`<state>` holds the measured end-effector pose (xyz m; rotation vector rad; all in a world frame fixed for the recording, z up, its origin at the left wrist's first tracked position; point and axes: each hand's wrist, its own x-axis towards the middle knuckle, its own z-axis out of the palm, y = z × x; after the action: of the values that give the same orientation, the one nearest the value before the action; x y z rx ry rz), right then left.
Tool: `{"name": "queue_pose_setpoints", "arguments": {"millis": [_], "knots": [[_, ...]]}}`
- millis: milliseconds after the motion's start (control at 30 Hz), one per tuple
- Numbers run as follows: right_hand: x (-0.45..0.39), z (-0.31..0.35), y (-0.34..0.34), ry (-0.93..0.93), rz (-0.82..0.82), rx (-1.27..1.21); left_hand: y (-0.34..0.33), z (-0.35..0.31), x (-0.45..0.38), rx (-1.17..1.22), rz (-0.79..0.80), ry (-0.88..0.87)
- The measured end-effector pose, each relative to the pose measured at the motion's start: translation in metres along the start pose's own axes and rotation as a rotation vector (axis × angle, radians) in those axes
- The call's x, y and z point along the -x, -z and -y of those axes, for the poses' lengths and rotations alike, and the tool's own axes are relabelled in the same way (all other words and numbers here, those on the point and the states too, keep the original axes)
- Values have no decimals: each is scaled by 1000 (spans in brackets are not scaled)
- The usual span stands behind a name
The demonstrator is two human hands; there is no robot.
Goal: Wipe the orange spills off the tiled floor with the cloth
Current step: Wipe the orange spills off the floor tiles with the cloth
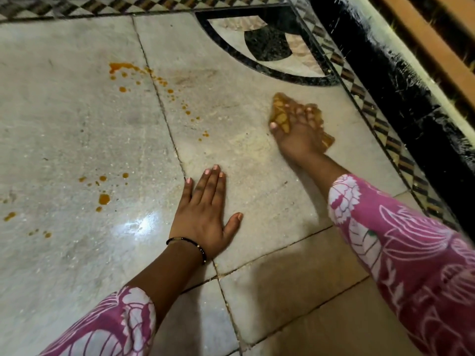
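My right hand (298,129) presses an orange-stained cloth (281,109) flat onto the pale tiled floor (270,196), right of centre; the cloth is partly hidden under the fingers. My left hand (205,214) lies flat on the tile, fingers apart, holding nothing. Orange spills (123,69) dot the floor at the upper left and trail down to the right in small drops (185,107). More orange drops (104,199) lie at the left, beside my left hand, and further ones (10,215) sit near the left edge.
A black curved inlay (267,44) decorates the floor at the top. A chequered border (370,109) and a glossy black skirting (401,80) run diagonally down the right side, close to the cloth. Grout lines (164,109) cross the tiles.
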<state>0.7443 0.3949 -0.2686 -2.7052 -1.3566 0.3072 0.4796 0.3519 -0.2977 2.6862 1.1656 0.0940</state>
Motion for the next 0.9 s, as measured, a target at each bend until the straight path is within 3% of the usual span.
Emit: {"name": "queue_pose_setpoints", "arguments": {"millis": [133, 200, 333, 467, 567, 733, 900], "knots": [[62, 15, -11, 356, 36, 17, 0, 1, 0, 1, -1, 1], [91, -9, -11, 419, 44, 20, -1, 1, 0, 2, 1, -6], [90, -52, 0, 276, -20, 32, -1, 1, 0, 13, -6, 1], [24, -19, 9, 78, -35, 2, 0, 0, 1, 24, 0, 2], [2, 24, 2, 176, 38, 11, 2, -1, 1, 25, 8, 3], [88, 13, -8, 443, 31, 46, 2, -1, 0, 31, 5, 1], [98, -58, 4, 229, -37, 226, -1, -1, 1, 36, -7, 7]]}}
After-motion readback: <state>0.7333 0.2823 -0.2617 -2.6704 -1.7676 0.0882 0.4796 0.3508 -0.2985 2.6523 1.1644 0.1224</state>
